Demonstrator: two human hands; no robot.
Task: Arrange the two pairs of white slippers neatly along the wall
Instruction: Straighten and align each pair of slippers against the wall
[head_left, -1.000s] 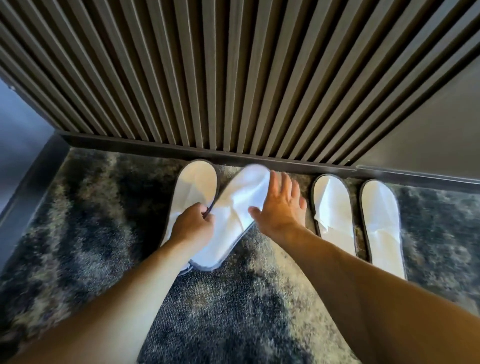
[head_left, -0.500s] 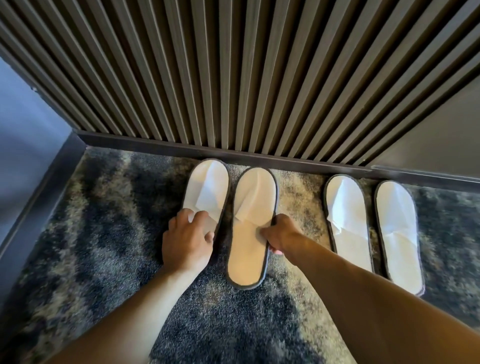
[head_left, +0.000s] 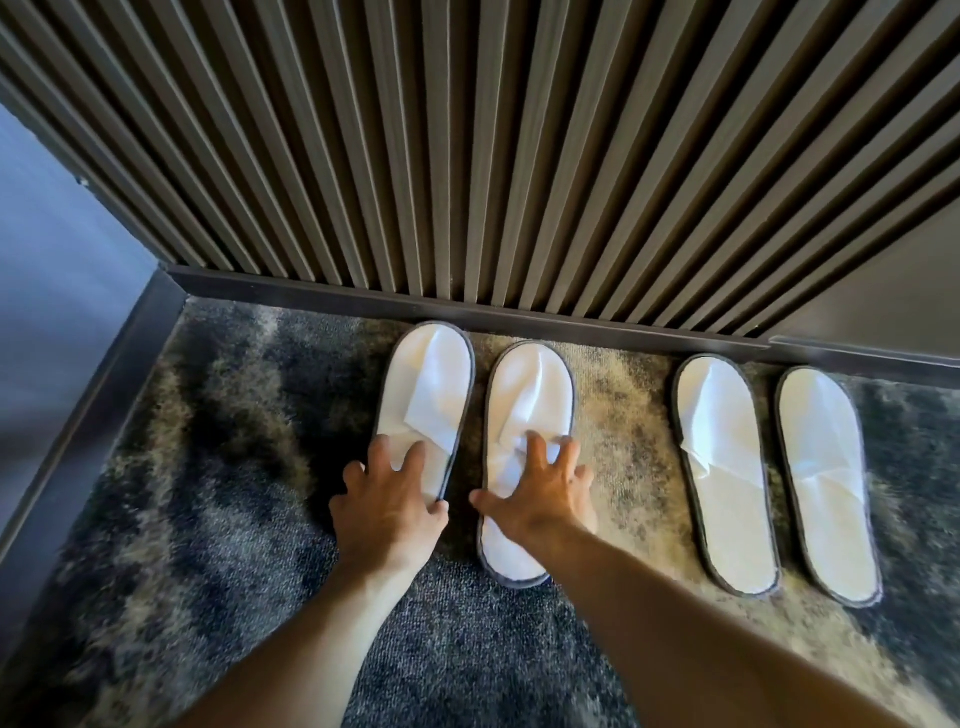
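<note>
Unmarked white slippers under hands

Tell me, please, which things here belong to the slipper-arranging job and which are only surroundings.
Belong to the job:
- left pair of slippers, under both hands
- right pair of slippers, lying untouched
- left hand, flat on the far-left slipper
- right hand, flat on its neighbour
- slatted wall

Only surroundings:
- mottled carpet
- dark baseboard

Bare carpet separates the slipper pairs; wall blocks beyond.
</note>
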